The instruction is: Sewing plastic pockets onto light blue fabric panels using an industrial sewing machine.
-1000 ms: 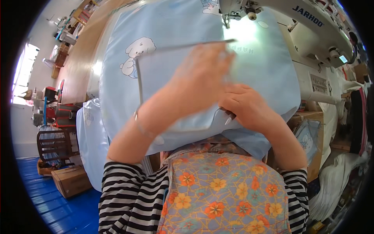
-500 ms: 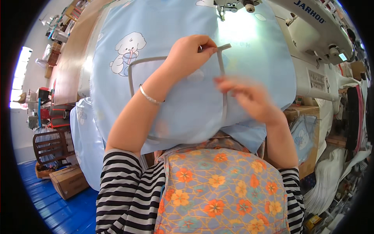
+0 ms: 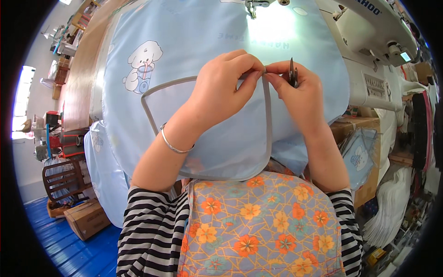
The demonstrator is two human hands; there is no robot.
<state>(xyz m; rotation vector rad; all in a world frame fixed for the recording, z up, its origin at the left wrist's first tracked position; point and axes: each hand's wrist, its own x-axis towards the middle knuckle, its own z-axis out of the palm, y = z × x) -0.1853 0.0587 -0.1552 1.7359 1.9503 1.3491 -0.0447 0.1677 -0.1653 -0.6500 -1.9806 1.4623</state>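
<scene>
A translucent, pouch-like panel [image 3: 226, 143] edged with grey binding tape [image 3: 268, 124] lies over light blue fabric [image 3: 184, 41] printed with a white cartoon puppy. My left hand [image 3: 226, 85] is closed, thumb and fingers pinching the binding at the panel's upper right corner. Tip to tip with it, my right hand [image 3: 302, 94] pinches the binding at the same corner. Dark thread snips [image 3: 292, 76] are held in my right hand, blades pointing up and away from me. The fingers hide the exact end of the tape.
A sewing machine's presser foot [image 3: 251, 11] and lit needle area lie beyond my hands, its body [image 3: 369, 32] at the right. A cardboard box [image 3: 369, 187] with blue printed pieces [image 3: 360, 154] stands lower right. At left are a chair [image 3: 64, 177] and another box [image 3: 86, 218].
My right hand, blurred before, has moved up to meet my left hand at the corner, and the snips now show in it. The binding end no longer sticks out visibly. The view has shifted slightly.
</scene>
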